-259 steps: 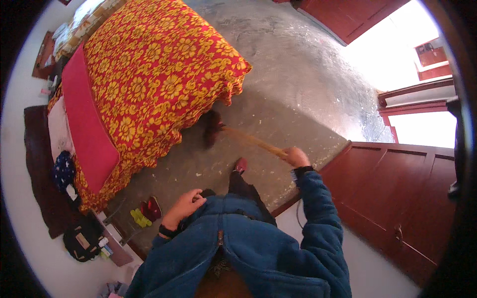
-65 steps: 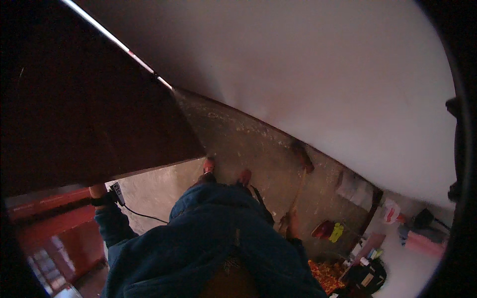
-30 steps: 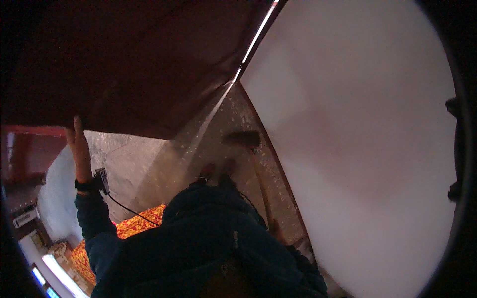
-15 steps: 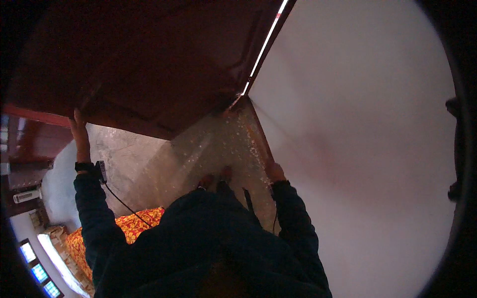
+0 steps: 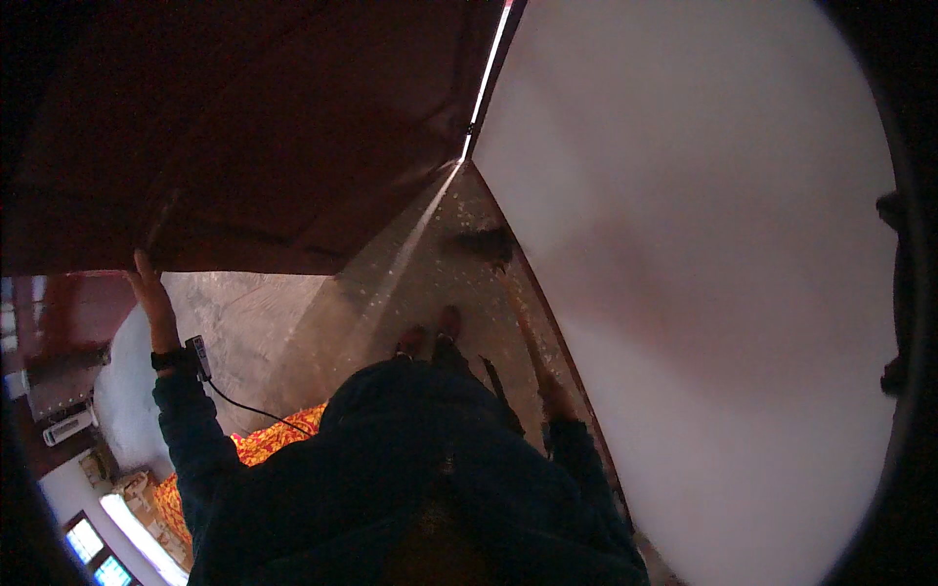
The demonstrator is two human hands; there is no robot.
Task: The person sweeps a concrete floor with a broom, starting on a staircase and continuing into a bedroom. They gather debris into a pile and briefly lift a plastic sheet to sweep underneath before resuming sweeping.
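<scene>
A dark red door (image 5: 244, 146) fills the upper left. My left hand (image 5: 154, 303) grips its edge, with the fingers out of sight behind the panel. My right hand (image 5: 557, 398) is low beside the white wall, closed round the stick of what looks like a broom (image 5: 518, 303). The dark head of that broom rests on the floor near the foot of the wall, behind the door. The fingers of the right hand are dim and partly hidden. Small pale bits lie scattered on the grey floor (image 5: 391, 283) around the broom.
A white wall (image 5: 703, 293) stands close on my right. Light enters through a narrow gap (image 5: 486, 83) at the door's hinge side. My feet (image 5: 430, 334) are on the floor. An orange patterned cloth (image 5: 283, 438) lies behind my left arm, near windows (image 5: 98, 552).
The broom's dark head has come into view by the wall. My right hand has moved lower and nearer my body. The door's edge and my left hand sit slightly lower in view.
</scene>
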